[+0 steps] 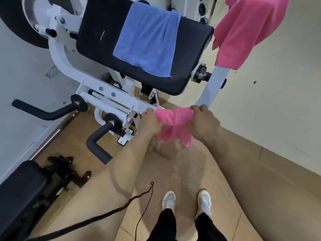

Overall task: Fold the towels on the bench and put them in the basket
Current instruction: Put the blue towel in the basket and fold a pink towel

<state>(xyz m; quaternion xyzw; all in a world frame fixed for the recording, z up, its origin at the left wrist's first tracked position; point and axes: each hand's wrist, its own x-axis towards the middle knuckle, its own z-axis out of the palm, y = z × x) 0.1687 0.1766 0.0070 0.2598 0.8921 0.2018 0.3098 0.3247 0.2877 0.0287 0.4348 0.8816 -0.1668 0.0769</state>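
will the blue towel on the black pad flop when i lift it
Probably floppy: the thin blue cloth towel hugs the black padded bench seat, creased. Likely light, being thin. May bunch like the pink cloth towel the left hand and right hand grip.

two bare forearms reach forward side by side. the left hand and the right hand are level, knuckles up, fingers curled, each gripping one end of a bunched pink towel.

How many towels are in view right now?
3. A blue cloth towel lies on the black padded bench; a large pink towel hangs over the white metal arm; a bunched pink towel is gripped between left hand and right hand. More may be hidden.
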